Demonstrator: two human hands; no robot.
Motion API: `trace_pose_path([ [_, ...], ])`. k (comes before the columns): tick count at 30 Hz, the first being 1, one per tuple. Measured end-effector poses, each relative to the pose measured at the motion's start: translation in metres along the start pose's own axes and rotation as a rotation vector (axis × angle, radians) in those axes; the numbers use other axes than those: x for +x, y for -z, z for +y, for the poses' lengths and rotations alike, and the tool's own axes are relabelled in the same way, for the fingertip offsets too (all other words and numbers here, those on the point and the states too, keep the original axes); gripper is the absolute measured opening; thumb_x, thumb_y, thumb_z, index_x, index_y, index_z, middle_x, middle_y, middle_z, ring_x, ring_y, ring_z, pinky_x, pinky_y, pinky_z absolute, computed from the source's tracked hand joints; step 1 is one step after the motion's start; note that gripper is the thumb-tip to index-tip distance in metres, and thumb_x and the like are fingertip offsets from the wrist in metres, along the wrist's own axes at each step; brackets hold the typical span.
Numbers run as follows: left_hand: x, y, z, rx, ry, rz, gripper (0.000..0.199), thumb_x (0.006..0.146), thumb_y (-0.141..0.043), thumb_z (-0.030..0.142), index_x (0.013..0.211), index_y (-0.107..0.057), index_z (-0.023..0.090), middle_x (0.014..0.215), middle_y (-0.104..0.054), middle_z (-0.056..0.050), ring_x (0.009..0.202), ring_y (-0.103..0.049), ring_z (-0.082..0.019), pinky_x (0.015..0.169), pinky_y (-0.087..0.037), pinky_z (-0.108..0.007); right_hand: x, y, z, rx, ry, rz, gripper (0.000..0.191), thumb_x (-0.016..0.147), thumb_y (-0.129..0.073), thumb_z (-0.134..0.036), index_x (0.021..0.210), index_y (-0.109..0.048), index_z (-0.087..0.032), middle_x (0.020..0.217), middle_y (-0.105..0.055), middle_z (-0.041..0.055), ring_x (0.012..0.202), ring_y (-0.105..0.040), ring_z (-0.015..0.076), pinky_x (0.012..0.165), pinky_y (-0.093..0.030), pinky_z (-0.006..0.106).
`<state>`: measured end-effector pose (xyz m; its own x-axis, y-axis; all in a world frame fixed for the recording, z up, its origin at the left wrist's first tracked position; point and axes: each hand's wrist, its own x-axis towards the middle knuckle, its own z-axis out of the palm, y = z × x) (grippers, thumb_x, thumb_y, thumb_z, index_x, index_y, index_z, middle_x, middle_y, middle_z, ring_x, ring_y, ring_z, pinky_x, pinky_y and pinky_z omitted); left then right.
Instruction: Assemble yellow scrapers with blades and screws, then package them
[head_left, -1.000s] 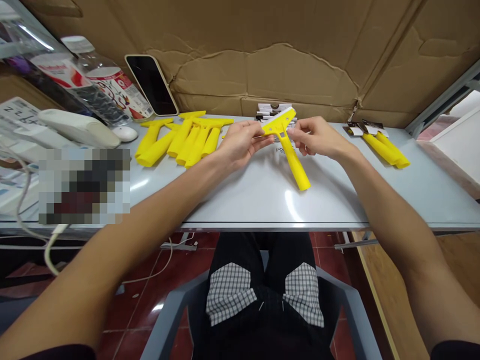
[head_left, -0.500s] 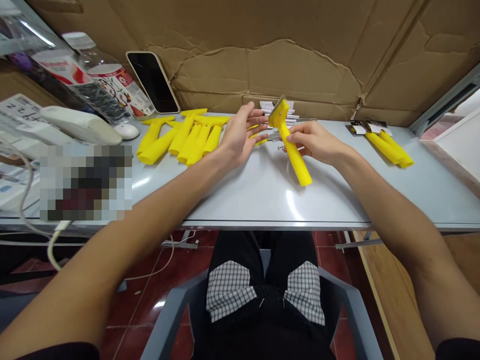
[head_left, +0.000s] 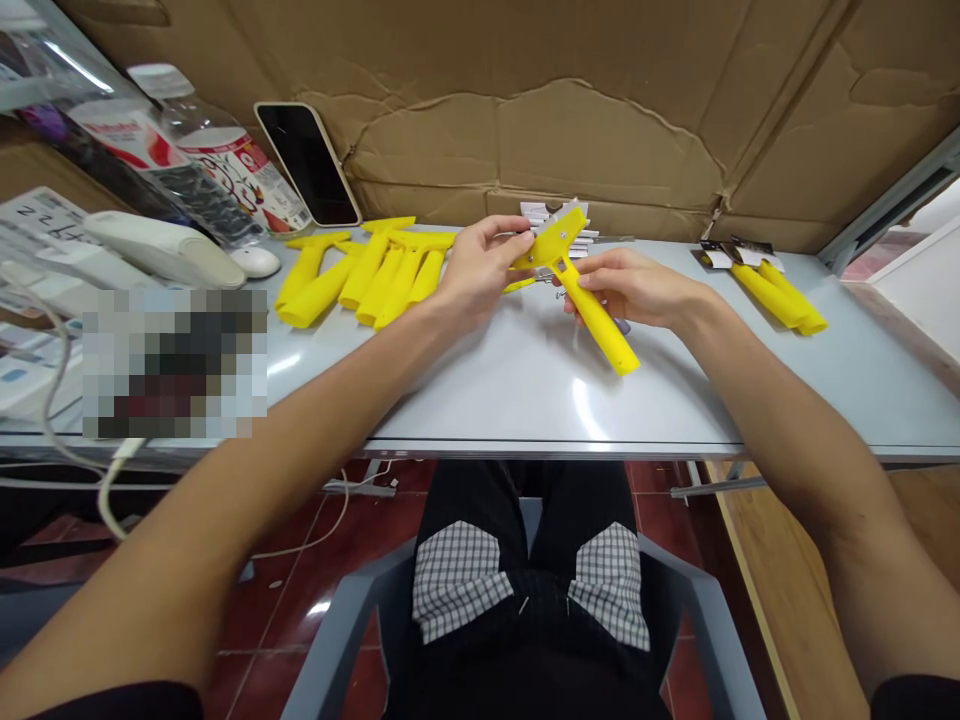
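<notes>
A yellow scraper (head_left: 600, 322) with a wide head and a metal blade edge is held up over the table, its handle slanting down to the right. My left hand (head_left: 489, 262) pinches the left end of its head. The fingers of my right hand (head_left: 628, 287) close round the upper handle, and something small and dark shows beneath them, too hidden to name. Behind the scraper lie white paper packets (head_left: 536, 212) and small metal pieces (head_left: 541, 277), partly covered. Left of my left hand rest several yellow scrapers (head_left: 373, 270) in a row.
Two carded yellow scrapers (head_left: 776, 293) lie at the right. A phone (head_left: 307, 165) leans on the cardboard wall (head_left: 615, 130). Bottles (head_left: 225, 165), a white handheld device (head_left: 161, 248) and cables crowd the left. The table's front edge (head_left: 555, 450) runs above my lap.
My left hand, open beside the scraper before, has closed on its head. The scraper has turned so that the wide face of its head shows.
</notes>
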<state>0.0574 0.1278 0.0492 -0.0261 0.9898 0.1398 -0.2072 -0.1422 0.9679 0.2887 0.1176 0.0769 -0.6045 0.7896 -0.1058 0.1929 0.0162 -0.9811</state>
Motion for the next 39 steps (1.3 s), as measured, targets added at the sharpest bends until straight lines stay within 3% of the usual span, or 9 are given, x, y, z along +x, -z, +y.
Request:
trace_pose_path([
  [3,0.006,0.005,-0.006,0.063,-0.025,0.046,0.014,0.094,-0.081,0.021,0.104,-0.072,0.024,0.113,-0.078,-0.006,0.108,-0.076,-0.022,0.084,-0.063,-0.030,0.002,0.010,0.001,-0.006,0.064,0.129,0.029,0.087,-0.092,-0.037,0.098,-0.068,-0.024,0.092,-0.074,0.0055,0.085,-0.075,0.0235,0.082,-0.070,0.042],
  [7,0.013,0.009,-0.013,0.136,-0.055,0.041,0.020,0.092,-0.082,0.022,0.108,-0.071,0.026,0.117,-0.076,-0.006,0.108,-0.075,-0.023,0.082,-0.062,-0.033,0.008,0.024,0.004,0.036,0.136,0.311,0.035,0.080,-0.096,-0.029,0.092,-0.063,-0.025,0.082,-0.063,0.0019,0.069,-0.062,0.0191,0.059,-0.062,0.035],
  [11,0.011,0.007,-0.014,0.202,-0.084,-0.031,0.023,0.088,-0.078,0.016,0.107,-0.069,0.025,0.099,-0.075,-0.004,0.094,-0.074,-0.021,0.073,-0.059,-0.031,0.013,0.028,0.007,0.042,0.116,0.422,0.027,0.079,-0.088,-0.017,0.089,-0.064,-0.023,0.089,-0.063,0.0047,0.064,-0.057,0.0154,0.046,-0.049,0.029],
  [16,0.006,0.004,-0.015,0.278,-0.167,-0.100,0.021,0.083,-0.077,0.013,0.100,-0.069,0.023,0.088,-0.073,-0.002,0.077,-0.069,-0.017,0.064,-0.055,-0.029,0.016,0.023,0.009,-0.031,-0.004,0.535,0.024,0.093,-0.082,-0.024,0.085,-0.060,-0.024,0.077,-0.053,0.0018,0.060,-0.056,0.0164,0.039,-0.043,0.026],
  [23,0.012,0.009,-0.008,0.353,-0.246,-0.043,0.022,0.083,-0.076,0.011,0.100,-0.069,0.022,0.091,-0.073,-0.002,0.076,-0.070,-0.016,0.062,-0.054,-0.027,0.016,0.023,0.009,0.064,0.026,0.440,0.024,0.096,-0.083,-0.029,0.084,-0.064,-0.021,0.077,-0.051,0.0010,0.057,-0.052,0.0133,0.039,-0.040,0.024],
  [30,0.026,0.021,-0.005,0.527,-0.286,-0.022,0.024,0.079,-0.081,0.013,0.099,-0.072,0.024,0.096,-0.076,-0.003,0.085,-0.069,-0.019,0.076,-0.060,-0.032,0.017,0.042,0.012,0.258,0.125,0.503,0.020,0.099,-0.080,-0.035,0.095,-0.067,-0.021,0.100,-0.064,0.0037,0.066,-0.058,0.0117,0.052,-0.052,0.026],
  [34,0.055,0.022,-0.003,0.714,-0.178,-0.002,0.026,0.076,-0.084,0.010,0.095,-0.075,0.024,0.097,-0.077,-0.005,0.098,-0.070,-0.026,0.091,-0.057,-0.040,0.017,0.047,0.017,0.216,0.124,0.503,0.026,0.096,-0.087,-0.032,0.092,-0.063,-0.022,0.095,-0.063,0.0019,0.071,-0.056,0.0124,0.059,-0.055,0.026],
  [39,0.114,0.010,0.009,0.875,-0.216,0.103,0.020,0.084,-0.083,0.010,0.084,-0.066,0.022,0.085,-0.070,0.002,0.112,-0.062,-0.019,0.105,-0.041,-0.036,0.016,0.046,0.018,0.201,0.091,0.435,0.049,0.092,-0.096,-0.033,0.081,-0.049,-0.025,0.073,-0.043,-0.0038,0.063,-0.034,0.0114,0.045,-0.031,0.020],
])
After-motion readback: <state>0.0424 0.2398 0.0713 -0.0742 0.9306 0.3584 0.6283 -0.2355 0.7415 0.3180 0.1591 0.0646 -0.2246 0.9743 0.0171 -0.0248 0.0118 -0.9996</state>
